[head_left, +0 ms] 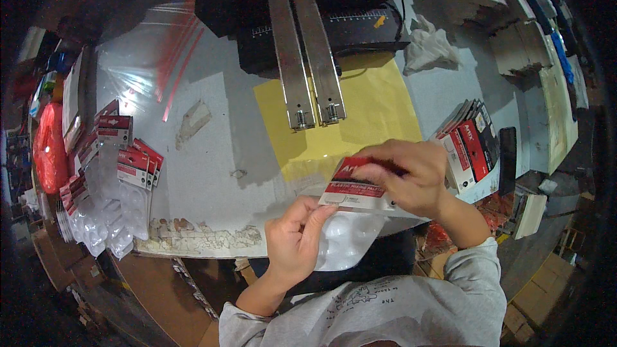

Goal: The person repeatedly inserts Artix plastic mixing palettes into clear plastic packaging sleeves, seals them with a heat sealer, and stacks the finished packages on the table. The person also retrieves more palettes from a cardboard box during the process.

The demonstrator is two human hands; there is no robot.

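In front of my chest is a clear bag with a white plastic paint palette (347,241) in it, its round wells showing through. A red and white header card (350,194) lies across the bag's top. My left hand (295,238) pinches the card and bag at their left edge, thumb on top. My right hand (411,177) is closed over the card's upper right part, its fingers slightly blurred. Just beyond is a black machine (366,32) with two parallel metal arms (310,71) that reach toward me over a yellow sheet (379,109).
Several carded palettes (135,199) pile up at the left. Clear bags with red strips (177,67) lie at the far left. Header cards (472,148) stack at the right, beside a dark phone-like slab (507,160). A crumpled white bag (432,48) and card stacks (520,45) sit farther back.
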